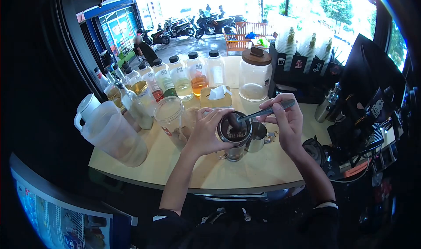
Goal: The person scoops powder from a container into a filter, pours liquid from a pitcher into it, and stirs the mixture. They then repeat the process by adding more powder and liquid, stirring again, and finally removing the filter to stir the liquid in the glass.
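Near the middle of the counter, my left hand (207, 133) is wrapped round the upper part of a metal-rimmed cup (235, 150), whose open top faces me. My right hand (286, 124) pinches the handle of a spoon (266, 111). The spoon's bowl reaches into the mouth of the cup, over dark contents with lighter bits. A small metal pitcher (257, 137) stands just right of the cup. Left of my left hand is an open clear jar (169, 117) with brownish contents.
Black-capped bottles (179, 77) line the counter's back left, beside a large plastic pitcher (115, 133). A tissue box (215, 101) and wooden-lidded jar (255, 76) stand behind the cup. Stacked cups (287, 45), a steel shaker (328, 103) and dark equipment occupy the right.
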`<state>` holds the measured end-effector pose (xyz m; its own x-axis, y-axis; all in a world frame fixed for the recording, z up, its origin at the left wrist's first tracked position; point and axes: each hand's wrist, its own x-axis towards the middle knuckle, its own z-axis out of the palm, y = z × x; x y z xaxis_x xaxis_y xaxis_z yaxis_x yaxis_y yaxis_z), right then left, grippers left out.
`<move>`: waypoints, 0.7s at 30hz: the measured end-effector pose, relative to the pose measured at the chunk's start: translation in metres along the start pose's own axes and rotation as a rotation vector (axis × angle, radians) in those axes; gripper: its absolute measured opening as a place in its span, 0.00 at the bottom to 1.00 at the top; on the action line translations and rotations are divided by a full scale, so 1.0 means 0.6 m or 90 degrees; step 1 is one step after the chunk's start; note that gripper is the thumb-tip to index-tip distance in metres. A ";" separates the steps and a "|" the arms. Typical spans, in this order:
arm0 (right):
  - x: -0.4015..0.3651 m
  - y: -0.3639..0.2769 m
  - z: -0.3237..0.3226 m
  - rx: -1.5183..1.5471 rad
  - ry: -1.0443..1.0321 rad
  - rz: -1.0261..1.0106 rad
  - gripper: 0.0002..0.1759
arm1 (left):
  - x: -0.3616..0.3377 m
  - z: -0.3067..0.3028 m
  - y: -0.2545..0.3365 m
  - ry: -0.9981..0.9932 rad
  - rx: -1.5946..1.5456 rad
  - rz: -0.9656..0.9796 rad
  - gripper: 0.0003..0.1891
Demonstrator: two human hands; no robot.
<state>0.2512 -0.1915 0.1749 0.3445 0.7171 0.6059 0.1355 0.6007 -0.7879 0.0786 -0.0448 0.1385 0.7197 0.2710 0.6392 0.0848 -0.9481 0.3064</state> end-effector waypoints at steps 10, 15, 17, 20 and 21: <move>0.000 0.022 0.010 -0.026 -0.020 -0.034 0.08 | 0.000 0.019 -0.015 -0.058 -0.141 -0.118 0.44; -0.002 0.029 0.016 -0.096 -0.047 -0.094 0.09 | 0.000 0.013 -0.007 -0.061 -0.116 -0.109 0.45; -0.003 0.030 0.018 -0.135 -0.057 -0.102 0.08 | 0.002 0.010 -0.003 -0.054 -0.117 -0.096 0.46; -0.007 0.031 0.023 -0.161 -0.058 -0.085 0.08 | 0.008 -0.004 0.016 0.035 -0.051 -0.022 0.45; -0.007 0.027 0.026 -0.161 -0.057 -0.085 0.08 | 0.010 -0.007 0.022 0.060 -0.045 -0.014 0.41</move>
<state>0.2373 -0.1796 0.1613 0.2260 0.6733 0.7040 0.4052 0.5922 -0.6965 0.0810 -0.0549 0.1494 0.6496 0.3094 0.6945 0.0483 -0.9284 0.3685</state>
